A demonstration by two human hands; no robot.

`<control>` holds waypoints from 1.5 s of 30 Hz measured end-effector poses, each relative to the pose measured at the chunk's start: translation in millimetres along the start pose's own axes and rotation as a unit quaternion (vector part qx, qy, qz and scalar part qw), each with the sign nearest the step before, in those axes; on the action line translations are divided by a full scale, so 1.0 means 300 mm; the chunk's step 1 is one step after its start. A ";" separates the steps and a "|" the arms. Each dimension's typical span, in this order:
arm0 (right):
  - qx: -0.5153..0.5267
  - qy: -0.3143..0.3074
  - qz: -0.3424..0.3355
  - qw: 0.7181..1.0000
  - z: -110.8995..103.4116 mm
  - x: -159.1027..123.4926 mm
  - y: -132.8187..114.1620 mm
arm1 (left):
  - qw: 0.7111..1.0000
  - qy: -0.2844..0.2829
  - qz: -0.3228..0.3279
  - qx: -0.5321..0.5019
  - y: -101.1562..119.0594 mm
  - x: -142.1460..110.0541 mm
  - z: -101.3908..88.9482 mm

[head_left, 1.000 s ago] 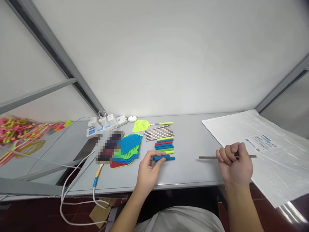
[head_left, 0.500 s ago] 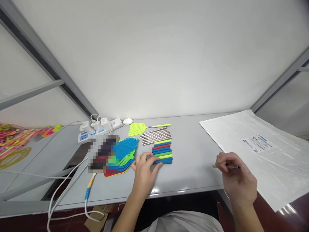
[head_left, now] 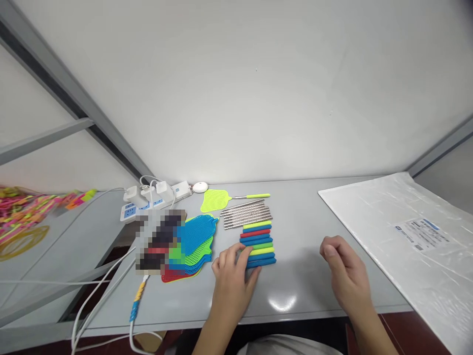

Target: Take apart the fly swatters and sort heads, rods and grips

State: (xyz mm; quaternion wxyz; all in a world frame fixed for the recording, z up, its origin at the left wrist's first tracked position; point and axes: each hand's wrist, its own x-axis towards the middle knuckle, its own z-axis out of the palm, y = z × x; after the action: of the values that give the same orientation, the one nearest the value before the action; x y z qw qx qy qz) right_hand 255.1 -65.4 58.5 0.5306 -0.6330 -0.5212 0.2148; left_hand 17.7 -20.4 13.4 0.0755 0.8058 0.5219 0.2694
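My left hand has its thumb and forefinger closed about the left end of a blue handle, the nearest in a row of coloured handle tubes. Its other fingers curl on the table. My right hand is curled into a fist above the table's right part; what it holds, if anything, is hidden. Several thin metal rods lie behind the row. Beyond them lies a yellow-green fly swatter with rod and handle fitted. Left of my left hand, blue, green and red swatter heads are stacked.
A white wrapped flat package with a label covers the table's right side. At the back left are a power strip with chargers and a white oval device. A blurred patch hides part of the swatter heads. White cables hang at left.
The thin rod seen in my right hand earlier no longer shows; that hand has turned and closed further. My left hand stays at the handle row. The whole view has shifted slightly.
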 end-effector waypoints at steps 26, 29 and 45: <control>-0.399 -0.082 -0.145 0.902 0.022 -0.046 0.251 | 1.000 -0.017 0.010 0.004 -0.012 0.001 0.011; -0.371 -0.090 -0.148 0.912 0.013 -0.025 0.223 | 1.000 -0.028 0.005 -0.001 -0.012 -0.001 0.010; -0.334 -0.342 -0.425 0.769 0.581 0.584 0.002 | 0.995 -0.065 -0.048 -0.053 0.011 -0.018 -0.014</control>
State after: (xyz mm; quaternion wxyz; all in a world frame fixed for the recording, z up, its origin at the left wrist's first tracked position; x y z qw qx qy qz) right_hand 175.4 168.2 47.1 0.1093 -0.3688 -0.9229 -0.0182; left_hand 16.4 -27.3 16.3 0.1645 0.7902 0.5393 0.2401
